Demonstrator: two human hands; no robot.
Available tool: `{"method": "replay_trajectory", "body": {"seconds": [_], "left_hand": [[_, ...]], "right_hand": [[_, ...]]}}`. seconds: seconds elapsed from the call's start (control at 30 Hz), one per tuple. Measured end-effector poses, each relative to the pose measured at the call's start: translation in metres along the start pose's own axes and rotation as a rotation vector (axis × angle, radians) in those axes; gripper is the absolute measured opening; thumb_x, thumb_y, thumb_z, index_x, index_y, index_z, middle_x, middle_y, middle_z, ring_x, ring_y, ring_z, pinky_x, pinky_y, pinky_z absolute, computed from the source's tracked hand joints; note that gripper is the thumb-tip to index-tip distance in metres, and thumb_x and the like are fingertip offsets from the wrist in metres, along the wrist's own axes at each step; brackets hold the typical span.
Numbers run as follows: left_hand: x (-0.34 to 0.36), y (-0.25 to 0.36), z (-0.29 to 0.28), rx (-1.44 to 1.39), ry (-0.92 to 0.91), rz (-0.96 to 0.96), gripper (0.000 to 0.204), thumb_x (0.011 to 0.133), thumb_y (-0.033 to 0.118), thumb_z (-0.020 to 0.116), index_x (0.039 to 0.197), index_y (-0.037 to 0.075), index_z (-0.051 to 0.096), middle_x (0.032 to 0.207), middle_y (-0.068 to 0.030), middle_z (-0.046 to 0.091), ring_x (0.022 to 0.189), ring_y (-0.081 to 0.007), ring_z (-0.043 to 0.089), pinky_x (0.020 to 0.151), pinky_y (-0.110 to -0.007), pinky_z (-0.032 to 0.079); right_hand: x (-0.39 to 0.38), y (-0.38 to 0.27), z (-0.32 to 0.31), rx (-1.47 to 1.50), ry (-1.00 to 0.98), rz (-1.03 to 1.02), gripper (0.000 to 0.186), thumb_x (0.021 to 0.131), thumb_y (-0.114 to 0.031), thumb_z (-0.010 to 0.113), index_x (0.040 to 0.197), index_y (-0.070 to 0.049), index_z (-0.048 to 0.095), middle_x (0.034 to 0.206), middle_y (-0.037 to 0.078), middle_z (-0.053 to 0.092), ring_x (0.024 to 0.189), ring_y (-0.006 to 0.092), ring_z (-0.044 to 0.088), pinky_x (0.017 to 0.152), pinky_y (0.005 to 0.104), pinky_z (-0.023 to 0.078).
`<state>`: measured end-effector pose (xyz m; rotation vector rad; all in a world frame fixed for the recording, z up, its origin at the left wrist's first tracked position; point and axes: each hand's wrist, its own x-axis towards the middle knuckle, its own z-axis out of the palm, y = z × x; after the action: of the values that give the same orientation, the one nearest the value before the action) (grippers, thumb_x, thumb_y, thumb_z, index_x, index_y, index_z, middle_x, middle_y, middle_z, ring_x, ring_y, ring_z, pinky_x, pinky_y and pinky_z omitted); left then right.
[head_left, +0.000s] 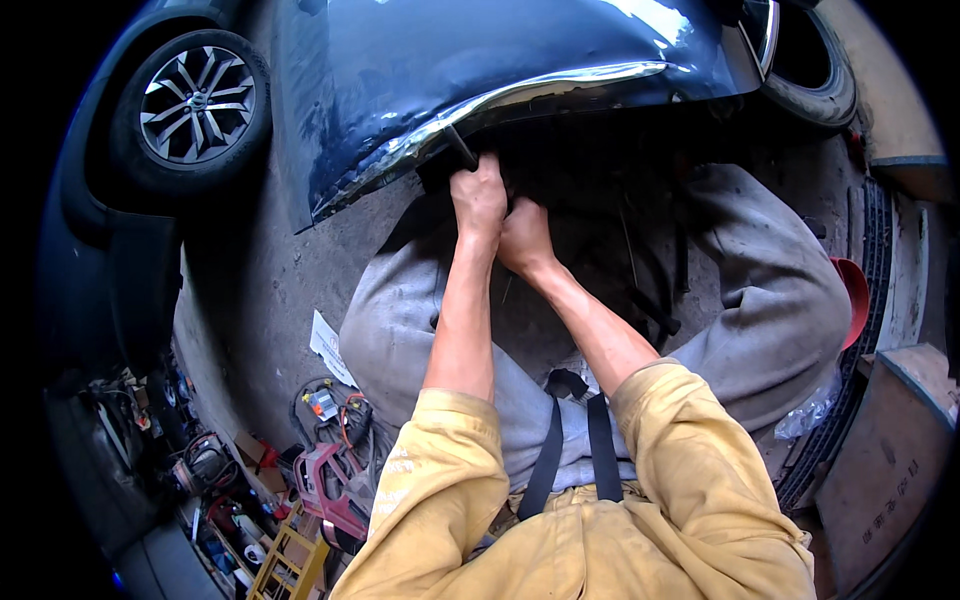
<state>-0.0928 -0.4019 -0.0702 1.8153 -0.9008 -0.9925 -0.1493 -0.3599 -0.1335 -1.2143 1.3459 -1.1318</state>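
A dark bar slants up from my fists, its top end resting at the creased lower edge of a dark blue car body panel. My left hand is wrapped round the bar just below that edge. Close against it and slightly lower, my right hand is closed too, seemingly on the same bar, whose lower part my fingers hide. Along the panel's edge the metal is bent and scraped, with a bright bare strip. Shadow covers what lies beneath the panel.
A car wheel stands at upper left, a loose tyre at upper right. Tools and a red machine crowd the lower left. A dark long-handled tool lies between my legs. A wooden board leans at right.
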Motion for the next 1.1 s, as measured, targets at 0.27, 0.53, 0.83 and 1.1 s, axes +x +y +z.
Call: {"method": "replay_trajectory", "body": {"seconds": [0.27, 0.53, 0.83, 1.1], "left_hand": [[-0.004, 0.011, -0.010, -0.182, -0.097, -0.080, 0.037, 0.092, 0.022, 0.057, 0.060, 0.006, 0.049, 0.055, -0.0024, 0.047, 0.048, -0.0143, 0.046, 0.048, -0.032, 0.038], [0.014, -0.016, 0.006, -0.233, -0.098, 0.108, 0.035, 0.099, 0.030, 0.058, 0.071, 0.009, 0.052, 0.062, 0.0014, 0.047, 0.056, -0.0109, 0.045, 0.054, -0.030, 0.037], [0.018, -0.019, 0.013, -0.174, -0.002, 0.127, 0.041, 0.099, 0.031, 0.058, 0.067, 0.007, 0.054, 0.060, 0.0043, 0.046, 0.054, -0.0065, 0.041, 0.049, -0.027, 0.033], [0.009, -0.016, 0.011, -0.152, 0.032, 0.068, 0.043, 0.099, 0.031, 0.058, 0.062, 0.011, 0.048, 0.057, 0.0029, 0.042, 0.050, -0.0091, 0.038, 0.049, -0.027, 0.030]], "right_hand": [[-0.013, -0.031, -0.005, 0.002, -0.035, 0.150, 0.041, 0.081, -0.031, 0.070, 0.107, 0.000, 0.065, 0.097, 0.028, 0.067, 0.097, 0.0458, 0.063, 0.083, 0.0483, 0.051], [0.019, 0.006, -0.015, 0.106, -0.071, -0.171, 0.027, 0.082, -0.014, 0.063, 0.106, -0.001, 0.063, 0.105, 0.026, 0.065, 0.102, 0.0432, 0.062, 0.082, 0.0435, 0.051], [0.020, 0.022, 0.002, -0.012, 0.019, -0.079, 0.029, 0.082, -0.027, 0.065, 0.104, -0.008, 0.067, 0.096, 0.021, 0.068, 0.091, 0.0425, 0.065, 0.074, 0.0475, 0.053], [0.010, 0.003, -0.006, 0.088, 0.061, -0.043, 0.027, 0.079, -0.030, 0.070, 0.095, -0.008, 0.069, 0.091, 0.022, 0.069, 0.087, 0.0422, 0.066, 0.075, 0.0471, 0.053]]}}
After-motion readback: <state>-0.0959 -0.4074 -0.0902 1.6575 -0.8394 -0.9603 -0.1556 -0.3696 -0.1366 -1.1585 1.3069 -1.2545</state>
